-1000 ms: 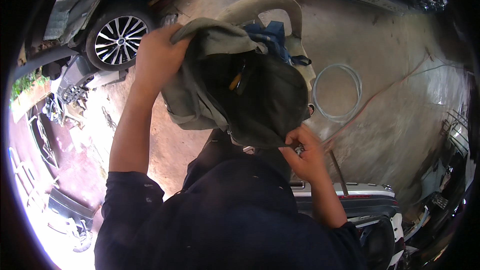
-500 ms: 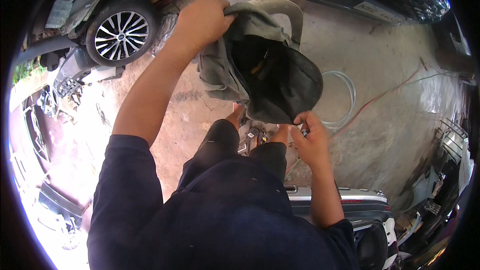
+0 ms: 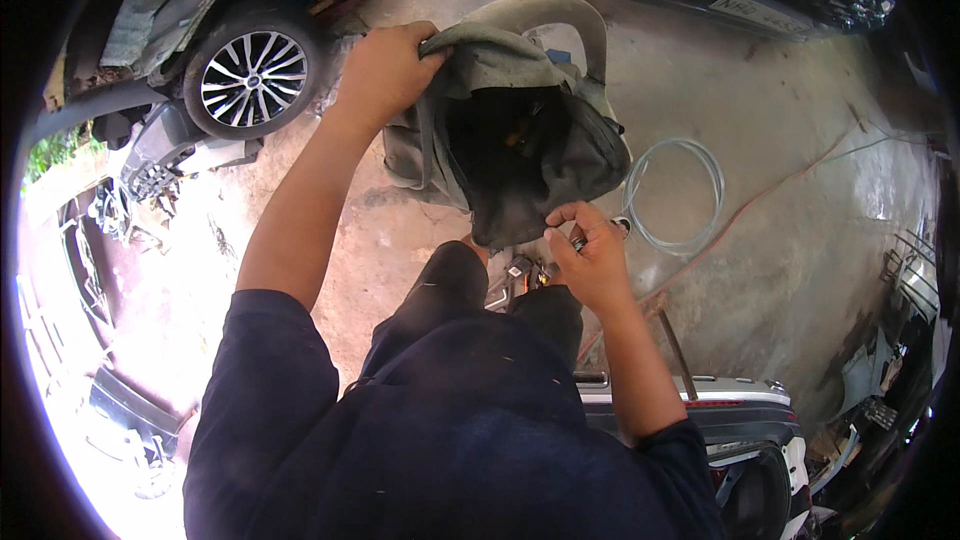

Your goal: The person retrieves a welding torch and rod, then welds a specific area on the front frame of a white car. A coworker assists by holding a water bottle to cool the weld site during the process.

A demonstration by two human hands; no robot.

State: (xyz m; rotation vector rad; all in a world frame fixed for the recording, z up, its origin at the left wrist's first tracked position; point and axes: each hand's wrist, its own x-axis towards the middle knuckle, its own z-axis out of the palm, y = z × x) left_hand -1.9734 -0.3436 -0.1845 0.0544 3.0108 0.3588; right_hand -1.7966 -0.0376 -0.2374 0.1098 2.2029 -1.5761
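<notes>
A worn grey fabric tool bag (image 3: pixel 505 65) hangs in front of me, its mouth gaping toward me over a dark inside. Something small and orange-brown (image 3: pixel 515 138) shows within; the rest of the contents is lost in shadow. My left hand (image 3: pixel 390 70) is closed around the bag's upper left rim. At the bag's lower right edge is my right hand (image 3: pixel 592 255), fingers curled on a small metal tool (image 3: pixel 621 225), mostly hidden by them. Whether its fingertips touch the bag fabric I cannot tell.
Tools (image 3: pixel 518 270) lie on the floor by my feet. A coiled pale hose (image 3: pixel 718 190) and a red line (image 3: pixel 770 195) are to the right. A car wheel (image 3: pixel 254 82) stands far left, a dark car bumper (image 3: pixel 680 5) far right, and a removed car panel (image 3: pixel 720 390) near right.
My right hand has shifted left and slightly up, and its fingers no longer plainly pinch the bag's edge. The bag's front flap has sagged and moved left; my left hand keeps its hold.
</notes>
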